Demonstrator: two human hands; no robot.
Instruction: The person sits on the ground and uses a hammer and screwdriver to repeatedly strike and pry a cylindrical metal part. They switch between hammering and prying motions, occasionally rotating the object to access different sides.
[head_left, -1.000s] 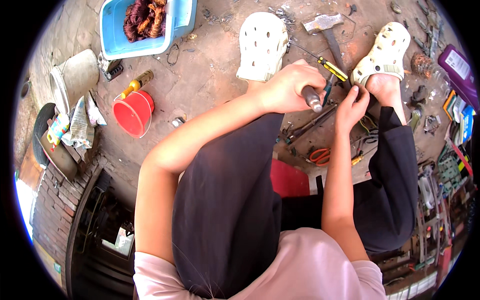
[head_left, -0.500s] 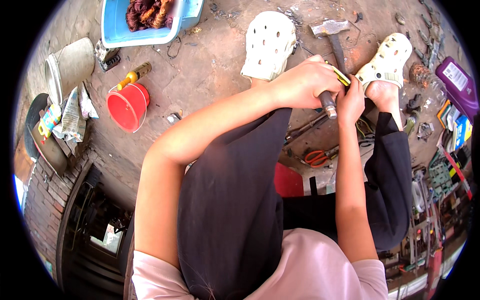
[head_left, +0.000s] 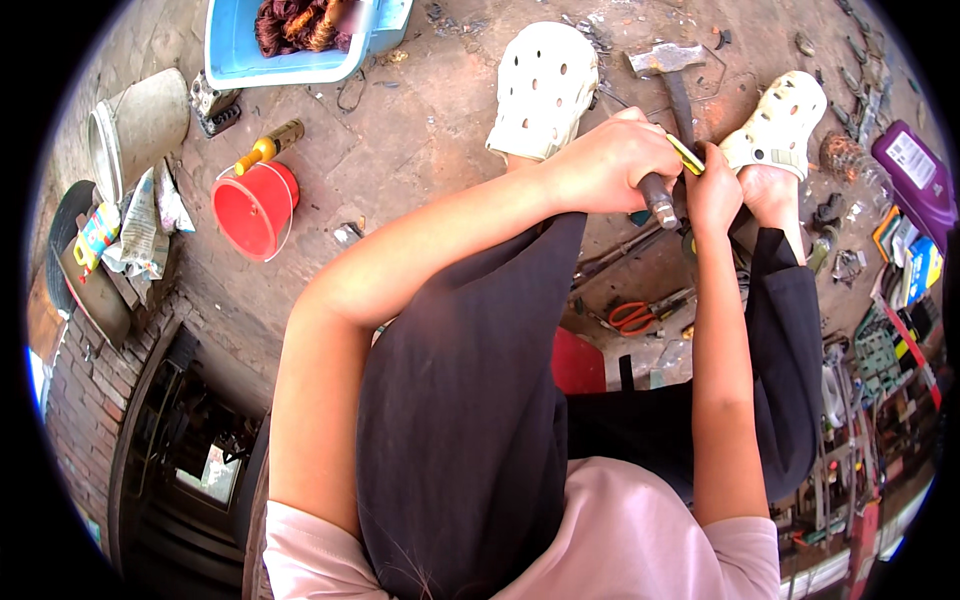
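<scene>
My left hand (head_left: 622,160) is closed around a dark rod (head_left: 658,200), whose blunt metal-coloured end sticks out below the fist. Close by on the right, my right hand (head_left: 714,192) has its fingers bent around a narrow yellow strip (head_left: 686,154), perhaps a tape or a slim tool. This strip spans the gap between the two hands; its exact kind is unclear. Beyond them a hammer (head_left: 668,60) lies on the floor between my two cream clogs, its dark handle (head_left: 680,105) running toward my hands. The rod's other end is hidden by my left hand.
Orange-handled scissors (head_left: 632,318) and long thin tools lie under my forearms. A red bucket (head_left: 252,212), a yellow-handled tool (head_left: 262,152), a tipped whitish bucket (head_left: 150,128) and a blue basin (head_left: 290,72) are at left. A purple container (head_left: 915,180) and racked tools (head_left: 860,450) fill the right.
My right hand and forearm have shifted a little to the right, slightly away from the left hand. The yellow strip has moved slightly with it. My left hand still grips the rod.
</scene>
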